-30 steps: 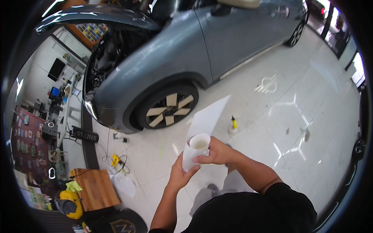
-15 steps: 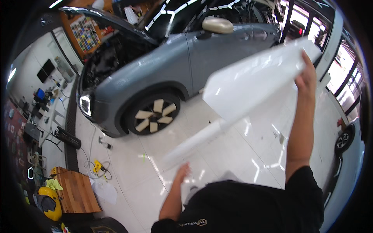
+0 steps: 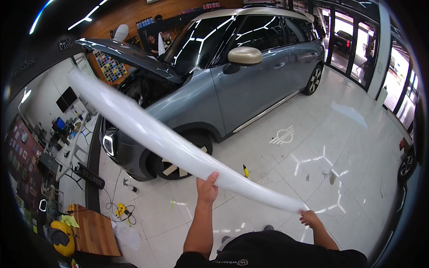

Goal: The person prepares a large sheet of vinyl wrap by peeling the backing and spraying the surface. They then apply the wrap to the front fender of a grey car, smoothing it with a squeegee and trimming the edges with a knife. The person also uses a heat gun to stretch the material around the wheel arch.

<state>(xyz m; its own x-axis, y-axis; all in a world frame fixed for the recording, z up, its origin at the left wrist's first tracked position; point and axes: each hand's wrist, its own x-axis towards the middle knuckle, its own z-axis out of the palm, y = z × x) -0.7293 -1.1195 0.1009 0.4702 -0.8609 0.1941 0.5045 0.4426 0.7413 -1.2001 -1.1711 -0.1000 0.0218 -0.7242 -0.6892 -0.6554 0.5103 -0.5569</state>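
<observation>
The right hand (image 3: 309,218) curls at the near right end of a white roll (image 3: 174,149); I cannot tell whether it grips. The left hand (image 3: 206,190) clasps the roll, which slants far left before a grey-blue car (image 3: 254,94).

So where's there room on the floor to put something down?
Glossy white floor tiles look bare between the black-and-beige rear wheel and the pale winged floor emblem. It's crowded left: yellow corded tool near brown striped wooden panel.

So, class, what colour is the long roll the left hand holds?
The roll is white; the head view shows it best.
</observation>
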